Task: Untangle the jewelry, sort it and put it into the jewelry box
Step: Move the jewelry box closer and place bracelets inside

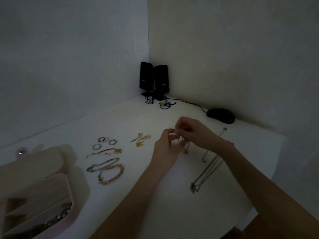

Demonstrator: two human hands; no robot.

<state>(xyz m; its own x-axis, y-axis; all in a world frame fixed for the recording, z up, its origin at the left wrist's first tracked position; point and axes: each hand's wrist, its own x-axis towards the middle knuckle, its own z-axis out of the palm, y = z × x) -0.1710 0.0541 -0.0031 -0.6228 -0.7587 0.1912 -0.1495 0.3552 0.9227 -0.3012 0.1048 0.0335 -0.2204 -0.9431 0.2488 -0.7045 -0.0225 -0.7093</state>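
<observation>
My left hand (164, 149) and my right hand (193, 131) meet above the white desk, both pinching a thin tangled chain (185, 146) that dangles between them. Long thin necklaces (207, 171) lie stretched out under my right forearm. To the left lie three rings (105, 143), a red cord bracelet (107, 151), a dark chain bracelet (102, 164), a pink bead bracelet (112, 174) and gold earrings (141, 139). The open pink jewelry box (37, 192) stands at the lower left with a chain in one compartment.
Two black speakers (153, 80) stand in the far corner with cables (164, 104) in front of them. A black mouse (221, 115) lies by the right wall. The desk's right edge runs diagonally past my right arm.
</observation>
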